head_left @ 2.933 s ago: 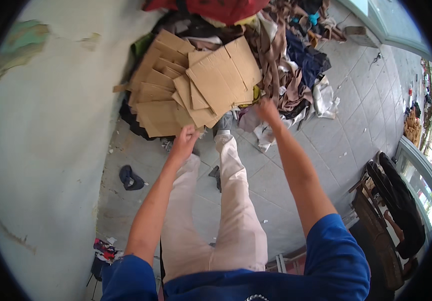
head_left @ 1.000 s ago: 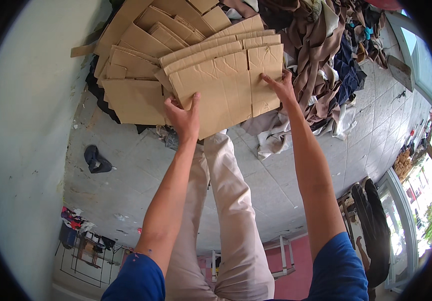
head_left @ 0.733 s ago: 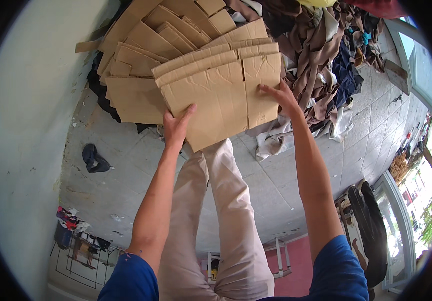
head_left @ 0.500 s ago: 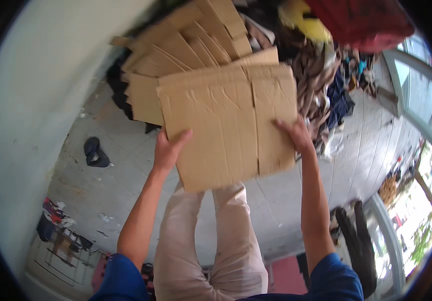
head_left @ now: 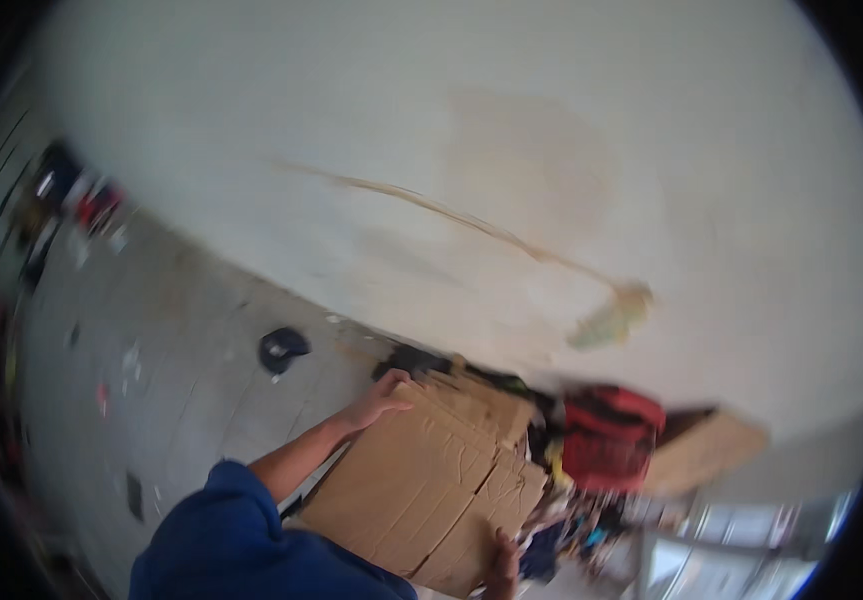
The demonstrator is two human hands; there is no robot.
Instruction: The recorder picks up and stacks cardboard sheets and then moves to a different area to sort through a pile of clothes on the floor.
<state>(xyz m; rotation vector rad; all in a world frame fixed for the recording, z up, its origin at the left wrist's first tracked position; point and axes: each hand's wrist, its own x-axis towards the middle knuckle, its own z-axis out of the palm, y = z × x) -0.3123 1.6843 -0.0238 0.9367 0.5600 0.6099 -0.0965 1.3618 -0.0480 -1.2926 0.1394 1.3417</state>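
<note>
A person in a blue sleeve (head_left: pixel 231 540) holds a flattened sheet of brown cardboard (head_left: pixel 421 490) between two bare hands, the sheet tilted and lifted clear of the floor, close in front of the body. The right hand (head_left: pixel 502 570) grips the sheet's lower edge near the bottom of the frame, fingers closed against the board; the left hand (head_left: pixel 379 398) clamps the upper left corner, thumb on top, fingers curled around the edge — the forearm runs back to the sleeve.

Just behind the held sheet lies a stack of more flattened cardboard (head_left: pixel 486 405), and beside it a red bag (head_left: pixel 611 440) atop a blurred heap of cloth. A further brown cardboard piece (head_left: pixel 701 450) sits to the right of the bag. On the grey tiled floor (head_left: pixel 151 340) to the left rests a small dark object (head_left: pixel 281 348), well apart from the pile. Beyond — a pale, stained wall (head_left: pixel 451 150) fills the upper frame, a long thin streak crossing it.
</note>
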